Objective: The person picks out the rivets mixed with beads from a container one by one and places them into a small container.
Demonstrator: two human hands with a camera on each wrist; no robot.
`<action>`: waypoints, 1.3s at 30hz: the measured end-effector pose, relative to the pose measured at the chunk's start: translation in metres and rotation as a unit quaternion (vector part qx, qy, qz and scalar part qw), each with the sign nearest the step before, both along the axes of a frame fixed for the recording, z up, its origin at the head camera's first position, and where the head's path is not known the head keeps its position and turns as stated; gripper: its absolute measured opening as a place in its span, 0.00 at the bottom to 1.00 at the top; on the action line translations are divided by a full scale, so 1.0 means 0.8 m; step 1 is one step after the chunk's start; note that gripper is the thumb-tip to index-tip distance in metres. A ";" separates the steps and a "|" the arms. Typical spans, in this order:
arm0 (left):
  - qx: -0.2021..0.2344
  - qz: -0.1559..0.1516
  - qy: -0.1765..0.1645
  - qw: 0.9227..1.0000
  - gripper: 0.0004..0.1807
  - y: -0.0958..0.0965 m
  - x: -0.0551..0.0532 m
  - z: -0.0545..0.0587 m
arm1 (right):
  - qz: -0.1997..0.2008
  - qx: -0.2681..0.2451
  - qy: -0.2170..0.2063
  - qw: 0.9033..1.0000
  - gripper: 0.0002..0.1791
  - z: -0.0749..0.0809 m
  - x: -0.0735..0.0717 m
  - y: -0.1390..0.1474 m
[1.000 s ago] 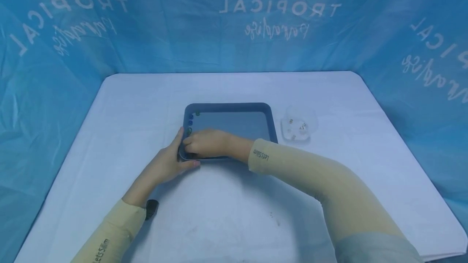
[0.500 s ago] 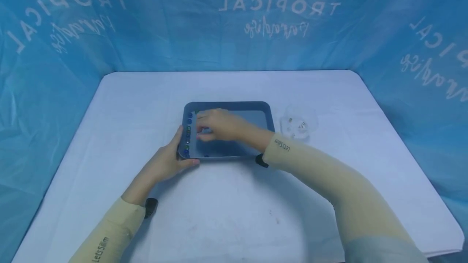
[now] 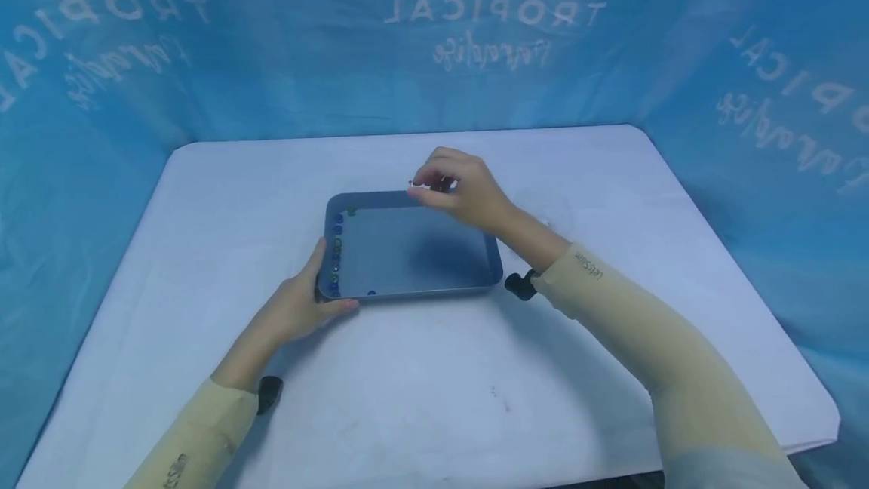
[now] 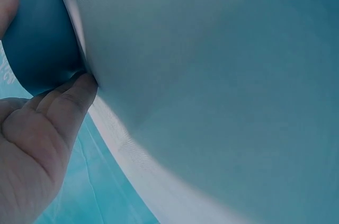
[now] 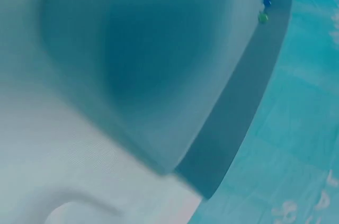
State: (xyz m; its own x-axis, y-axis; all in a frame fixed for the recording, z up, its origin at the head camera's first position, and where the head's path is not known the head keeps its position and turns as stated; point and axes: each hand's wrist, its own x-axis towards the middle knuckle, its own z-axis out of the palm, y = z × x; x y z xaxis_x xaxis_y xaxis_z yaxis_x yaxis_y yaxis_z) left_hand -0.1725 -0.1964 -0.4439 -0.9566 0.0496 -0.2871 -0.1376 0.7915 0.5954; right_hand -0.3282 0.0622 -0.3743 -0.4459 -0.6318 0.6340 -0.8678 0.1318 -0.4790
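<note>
The left hand (image 3: pixel 296 309) grips the left end of a blue-grey rectangular tray (image 3: pixel 380 255), long axis left-right. The right hand (image 3: pixel 470 187), fingers half curled, contents unclear, hangs above its far rim.

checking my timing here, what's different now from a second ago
The bare right hand has moved up and to the right from the near-left corner of the blue-grey rectangular tray, uncovering small, shiny blue and green beads; whether it holds anything is unclear. The bare left hand still touches the tray's left end.
</note>
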 end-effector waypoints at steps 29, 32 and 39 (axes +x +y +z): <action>-0.003 -0.001 -0.003 1.000 0.67 -0.001 -0.002 -0.002 | -0.282 0.000 -0.040 0.959 0.08 -0.017 -0.014 0.207; -0.004 -0.003 -0.004 1.000 0.67 0.000 -0.002 -0.001 | -0.298 0.016 -0.042 0.953 0.09 -0.023 -0.016 0.215; -0.007 -0.007 -0.009 1.000 0.67 0.002 -0.002 0.002 | -0.308 0.043 -0.051 0.949 0.10 -0.029 -0.016 0.226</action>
